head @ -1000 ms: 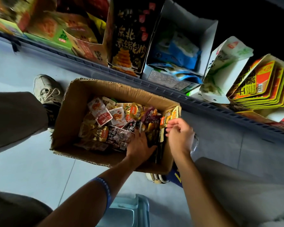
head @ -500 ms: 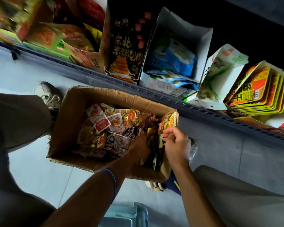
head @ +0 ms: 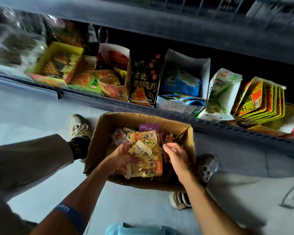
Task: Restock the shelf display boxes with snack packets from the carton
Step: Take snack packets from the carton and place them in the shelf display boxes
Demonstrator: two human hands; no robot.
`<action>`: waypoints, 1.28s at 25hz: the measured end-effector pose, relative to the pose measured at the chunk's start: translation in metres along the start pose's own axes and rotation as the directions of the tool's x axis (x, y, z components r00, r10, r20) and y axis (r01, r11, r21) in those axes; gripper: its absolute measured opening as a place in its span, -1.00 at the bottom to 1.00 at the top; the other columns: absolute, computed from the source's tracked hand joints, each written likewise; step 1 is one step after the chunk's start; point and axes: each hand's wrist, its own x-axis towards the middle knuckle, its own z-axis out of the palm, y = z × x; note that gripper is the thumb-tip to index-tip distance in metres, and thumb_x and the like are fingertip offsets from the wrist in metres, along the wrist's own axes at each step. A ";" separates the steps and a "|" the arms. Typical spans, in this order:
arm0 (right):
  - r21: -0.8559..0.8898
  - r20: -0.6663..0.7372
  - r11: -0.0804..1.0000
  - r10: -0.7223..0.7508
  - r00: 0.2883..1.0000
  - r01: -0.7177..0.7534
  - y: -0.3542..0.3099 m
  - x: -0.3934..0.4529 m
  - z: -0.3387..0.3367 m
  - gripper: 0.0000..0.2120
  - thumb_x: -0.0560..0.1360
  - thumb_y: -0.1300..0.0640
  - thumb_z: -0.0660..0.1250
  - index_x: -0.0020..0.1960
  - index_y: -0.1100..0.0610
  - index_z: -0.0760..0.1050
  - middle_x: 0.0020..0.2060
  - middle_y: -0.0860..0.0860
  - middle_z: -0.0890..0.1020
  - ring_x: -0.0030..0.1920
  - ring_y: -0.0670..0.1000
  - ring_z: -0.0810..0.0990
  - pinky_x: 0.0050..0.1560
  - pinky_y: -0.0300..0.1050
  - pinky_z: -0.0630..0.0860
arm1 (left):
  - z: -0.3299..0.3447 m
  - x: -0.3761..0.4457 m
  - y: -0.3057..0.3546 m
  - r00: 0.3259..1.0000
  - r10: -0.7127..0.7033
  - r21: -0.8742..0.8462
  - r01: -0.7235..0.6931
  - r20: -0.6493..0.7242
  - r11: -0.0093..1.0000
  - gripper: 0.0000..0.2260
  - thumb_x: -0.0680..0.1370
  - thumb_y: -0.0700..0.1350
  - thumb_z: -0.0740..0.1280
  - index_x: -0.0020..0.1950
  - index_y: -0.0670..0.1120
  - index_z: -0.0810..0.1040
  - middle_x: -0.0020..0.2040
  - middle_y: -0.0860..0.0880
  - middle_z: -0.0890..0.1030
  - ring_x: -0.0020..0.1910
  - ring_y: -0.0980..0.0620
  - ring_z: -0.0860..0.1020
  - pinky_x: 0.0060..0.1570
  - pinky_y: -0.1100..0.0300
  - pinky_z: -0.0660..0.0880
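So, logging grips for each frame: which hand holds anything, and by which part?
The left hand grips a bunch of snack packets by their left edges; the right hand holds nothing.

Both bare forearms are reaching forward and down over the near wall of the carton [head: 98,146]. The left hand [head: 121,156] is sitting inside the carton toward its left side, fingers curling round a bunch of snack packets [head: 143,150] and gripping them above the carton's contents. A blue band [head: 70,216] is circling the left forearm, well back from the carton. The right hand [head: 176,156] is hovering inside the carton toward its right wall, fingers loosely bent and holding nothing, just beside the gripped bunch.
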 end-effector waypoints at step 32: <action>0.372 -0.195 0.844 -0.335 0.922 0.386 -0.145 -0.044 -0.060 -0.93 0.56 0.16 0.38 0.01 0.01 0.59 -0.06 0.01 0.70 0.00 0.08 0.69 -0.02 -0.01 0.62 | 0.034 -0.058 0.139 0.972 0.233 -0.507 -0.190 0.022 0.841 -0.63 0.41 -0.31 0.45 0.20 -0.20 0.54 0.07 -0.24 0.69 0.02 -0.24 0.68 -0.04 -0.13 0.63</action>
